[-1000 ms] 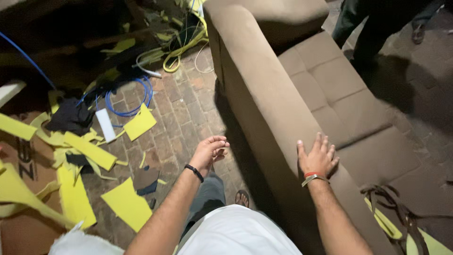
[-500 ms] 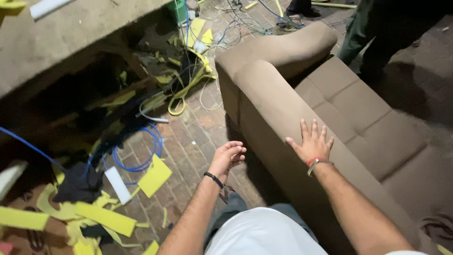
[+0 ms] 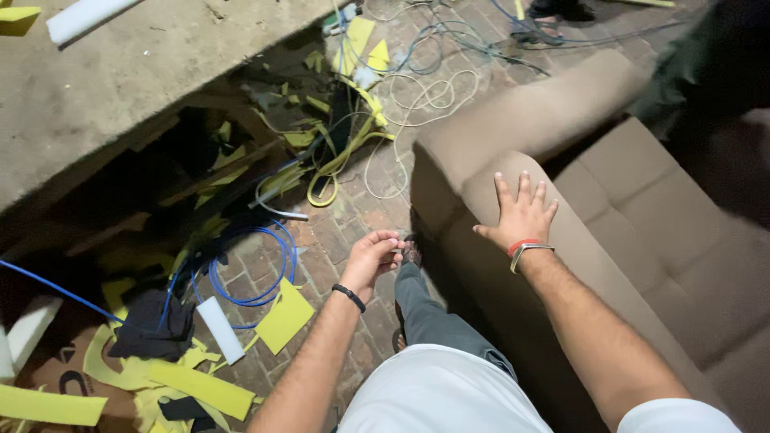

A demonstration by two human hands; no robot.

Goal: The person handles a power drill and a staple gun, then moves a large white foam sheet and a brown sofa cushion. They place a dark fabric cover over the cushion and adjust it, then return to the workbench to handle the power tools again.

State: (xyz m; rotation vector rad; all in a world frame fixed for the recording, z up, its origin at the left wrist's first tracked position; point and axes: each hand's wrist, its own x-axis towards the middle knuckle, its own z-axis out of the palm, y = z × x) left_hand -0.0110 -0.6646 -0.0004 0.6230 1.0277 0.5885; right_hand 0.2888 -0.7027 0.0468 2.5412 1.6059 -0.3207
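Observation:
My right hand [image 3: 520,213] lies flat, fingers spread, on the rounded top of the brown sofa's backrest [image 3: 561,265], near the armrest end [image 3: 529,112]. It wears a red band and a metal bracelet. My left hand [image 3: 373,255] hangs free over the brick floor [image 3: 345,232] beside the sofa's back. Its fingers are loosely curled and hold nothing. A black band circles that wrist. My leg in grey trousers steps forward beneath it.
Yellow foam scraps [image 3: 282,317], a blue hose coil [image 3: 261,265], white cables [image 3: 409,96] and a white foam block [image 3: 219,329] litter the floor on the left. A concrete slab [image 3: 120,72] spans the upper left. Another person's leg [image 3: 714,72] stands beyond the sofa.
I have moved forward along the sofa's back. My right hand has slid along the backrest toward the armrest end. My left hand has curled its fingers more.

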